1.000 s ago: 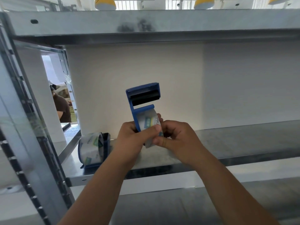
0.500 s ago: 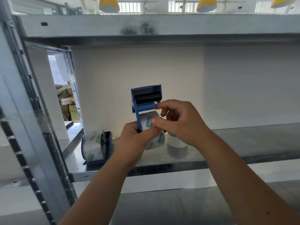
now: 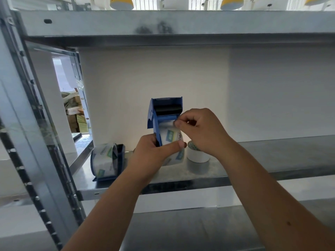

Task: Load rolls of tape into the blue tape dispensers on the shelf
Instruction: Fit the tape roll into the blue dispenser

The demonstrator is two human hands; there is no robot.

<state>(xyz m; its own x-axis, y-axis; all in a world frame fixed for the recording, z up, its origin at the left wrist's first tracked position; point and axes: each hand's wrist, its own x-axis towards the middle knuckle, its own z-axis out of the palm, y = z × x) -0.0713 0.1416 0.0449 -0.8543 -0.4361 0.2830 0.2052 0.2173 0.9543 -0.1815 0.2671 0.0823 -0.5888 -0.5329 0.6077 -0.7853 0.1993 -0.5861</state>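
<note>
Galvanised metal shelf (image 3: 272, 160) against a white wall. Above its front edge, the left hand (image 3: 152, 156) grips a blue tape dispenser (image 3: 164, 115) with a tape roll (image 3: 170, 140) seated inside. Right hand (image 3: 201, 129) pinches the tape end at the dispenser's throat. Left of it, a loaded dispenser (image 3: 107, 162) rests on the shelf; just right, a white roll (image 3: 197, 154).

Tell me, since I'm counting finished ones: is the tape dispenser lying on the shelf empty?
No, the dispenser on the shelf already has a roll of tape in it.
</note>
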